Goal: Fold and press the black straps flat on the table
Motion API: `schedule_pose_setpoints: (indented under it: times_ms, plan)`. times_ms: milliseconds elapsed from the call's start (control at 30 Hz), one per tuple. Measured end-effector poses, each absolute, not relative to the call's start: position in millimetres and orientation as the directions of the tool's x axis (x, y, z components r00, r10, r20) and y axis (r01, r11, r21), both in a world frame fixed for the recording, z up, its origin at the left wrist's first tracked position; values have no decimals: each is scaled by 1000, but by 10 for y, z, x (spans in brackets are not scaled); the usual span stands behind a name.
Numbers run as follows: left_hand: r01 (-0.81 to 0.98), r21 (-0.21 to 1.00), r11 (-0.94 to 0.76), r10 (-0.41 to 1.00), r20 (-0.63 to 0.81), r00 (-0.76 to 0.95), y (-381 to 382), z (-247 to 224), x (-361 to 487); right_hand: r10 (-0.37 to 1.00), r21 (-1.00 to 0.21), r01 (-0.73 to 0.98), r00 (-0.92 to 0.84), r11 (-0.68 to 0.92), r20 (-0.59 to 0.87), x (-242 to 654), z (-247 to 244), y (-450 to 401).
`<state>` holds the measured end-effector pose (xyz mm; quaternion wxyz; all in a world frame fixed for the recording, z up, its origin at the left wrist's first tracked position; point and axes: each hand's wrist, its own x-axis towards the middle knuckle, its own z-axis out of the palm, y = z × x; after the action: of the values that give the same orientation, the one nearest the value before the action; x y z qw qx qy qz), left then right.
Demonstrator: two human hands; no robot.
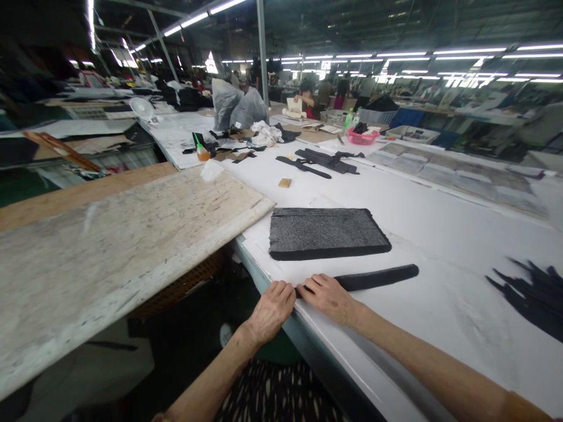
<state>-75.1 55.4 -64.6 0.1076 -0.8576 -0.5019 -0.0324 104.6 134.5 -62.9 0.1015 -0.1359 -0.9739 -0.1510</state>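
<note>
A long black strip [378,278] lies on the white table near its front edge. Its left end is pinched between the curled fingers of my left hand [273,305] and my right hand [328,296], which are side by side at the table edge. Parts of the strip under the fingers are hidden. Just beyond the hands sits a flat stack of dark grey pieces [328,230] with a black front edge.
A marbled board [132,240] juts in at the left. Black strips [532,293] lie at the far right. Farther back are a small tan block [284,183], black pieces [325,160], a glue bottle [202,150] and a pink basket [363,136].
</note>
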Motion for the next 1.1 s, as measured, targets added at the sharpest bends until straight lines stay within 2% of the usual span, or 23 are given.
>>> schedule_pose_setpoints:
  times_ms: [100, 167, 333, 467, 567, 667, 767, 900, 1100]
  plan:
    - [870, -128, -476, 846, 204, 492, 519, -655, -772, 232, 284, 295, -944, 912, 236, 1042, -603, 1333]
    - [887, -62, -458, 849, 266, 457, 485, -683, -804, 233, 289, 298, -943, 910, 239, 1043, -606, 1334]
    - [919, 143, -367, 854, 444, 272, 411, -798, -879, 211, 284, 293, -935, 913, 286, 1050, -653, 1356]
    - [898, 308, -314, 865, 482, 137, 381, -854, -909, 216, 284, 299, -933, 911, 289, 1076, -663, 1358]
    - [829, 510, -228, 879, 475, -50, 344, -859, -937, 229, 289, 308, -933, 906, 276, 1116, -645, 1336]
    - [646, 755, -111, 897, 356, -262, 309, -825, -935, 237, 291, 316, -932, 903, 276, 1118, -623, 1292]
    - [412, 910, 51, 922, 116, -370, 326, -769, -888, 228, 280, 312, -928, 908, 294, 1033, -614, 1239]
    - [216, 953, 213, 928, -128, -349, 434, -736, -832, 193, 276, 283, -930, 919, 313, 855, -620, 1188]
    - [62, 965, 255, 905, -216, -366, 506, -806, -840, 139, 293, 231, -943, 928, 303, 814, -619, 1231]
